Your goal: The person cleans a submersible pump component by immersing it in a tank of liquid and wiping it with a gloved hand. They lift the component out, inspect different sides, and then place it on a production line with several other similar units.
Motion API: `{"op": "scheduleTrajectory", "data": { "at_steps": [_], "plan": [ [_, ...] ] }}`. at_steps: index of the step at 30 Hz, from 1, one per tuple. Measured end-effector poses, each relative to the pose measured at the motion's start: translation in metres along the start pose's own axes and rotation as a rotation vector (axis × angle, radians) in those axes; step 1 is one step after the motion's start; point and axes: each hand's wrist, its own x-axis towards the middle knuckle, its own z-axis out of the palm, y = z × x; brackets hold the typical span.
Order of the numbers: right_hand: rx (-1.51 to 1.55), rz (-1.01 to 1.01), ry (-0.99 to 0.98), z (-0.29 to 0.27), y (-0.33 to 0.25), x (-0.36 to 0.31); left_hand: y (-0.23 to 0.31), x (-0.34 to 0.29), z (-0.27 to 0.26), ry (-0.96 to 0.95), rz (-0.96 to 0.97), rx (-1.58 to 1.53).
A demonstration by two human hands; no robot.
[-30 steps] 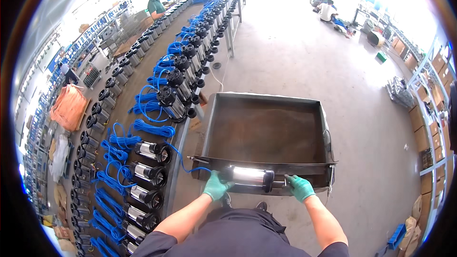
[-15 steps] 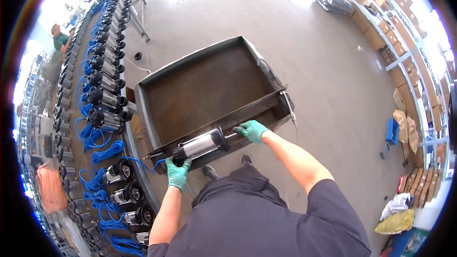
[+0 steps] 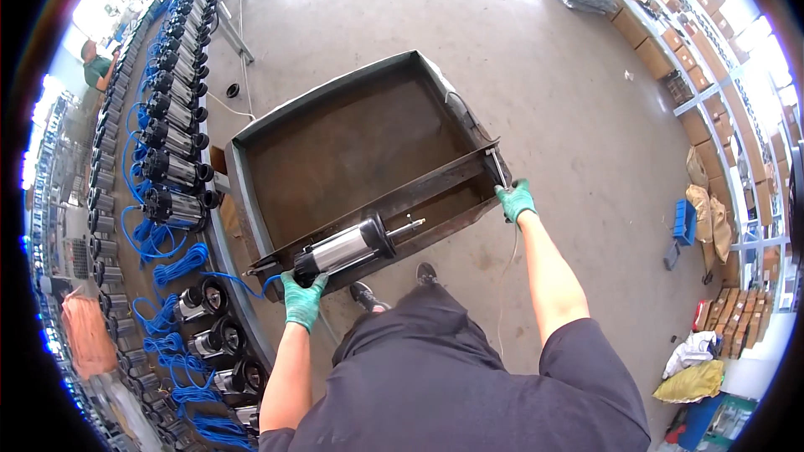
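Observation:
A silver, cylindrical pump motor point(image 3: 342, 251) with black ends lies on the near ledge of a dark metal tank point(image 3: 243, 169). A thin shaft point(image 3: 406, 228) sticks out of its right end. My left hand point(image 3: 302, 298), in a green glove, grips the motor's black left end, where a blue cable point(image 3: 239, 280) runs off to the left. At the tank's near right corner, my gloved right hand point(image 3: 516, 200) is closed around the lower end of a slim metal tool point(image 3: 497, 169). A thin hose point(image 3: 506, 285) hangs below that hand.
Left of the tank, a long bench holds rows of similar motors point(image 3: 172, 166) and coiled blue cables point(image 3: 180, 264). A person point(image 3: 96, 65) in green stands beyond it. Shelves with cardboard boxes point(image 3: 657, 59) line the right side, near a blue bin point(image 3: 684, 223).
My right hand has let go of the motor's shaft and moved right to the slim metal tool at the tank's corner. My left hand stays on the motor.

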Motion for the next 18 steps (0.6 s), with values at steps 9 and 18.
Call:
{"op": "scheduleTrajectory", "data": {
  "at_steps": [9,18],
  "plan": [
    [0.159,0.014,-0.196,-0.016,-0.098,0.057,-0.016,0.007,-0.004,-0.010,-0.021,0.000],
    [0.470,-0.155,-0.629,0.002,-0.140,-0.086,-0.004,0.000,-0.007,0.026,-0.054,0.039]
  ]
}}
